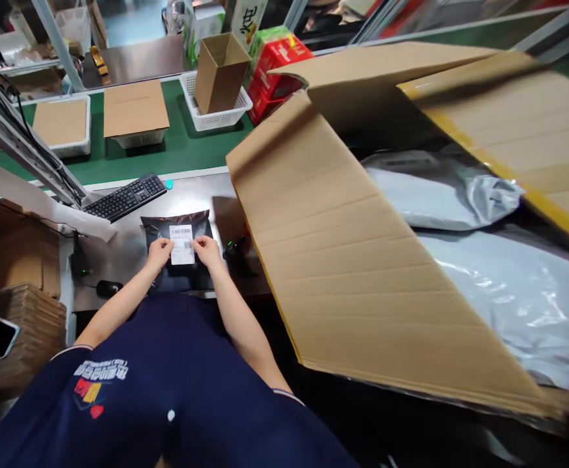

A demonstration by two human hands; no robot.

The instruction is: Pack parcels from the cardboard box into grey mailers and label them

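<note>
Metal bench (194, 187), black bag (179, 278) at your 12 o'clock: left hand (160, 251) at 9, right hand (207, 251) at 3, fingertips pinching the label (181, 246) edges. Looks like label-sticking tbh; next needs even pressing.

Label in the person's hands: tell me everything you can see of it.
The label is a white rectangle, taller than wide, that looks like paper. A barcode runs near its top edge and a small square code sits toward its right side; the other print is too small to read. It looks flat and lies over the black bag; whether it is stuck down cannot be told. The left hand pinches its left edge and the right hand its right.
</note>
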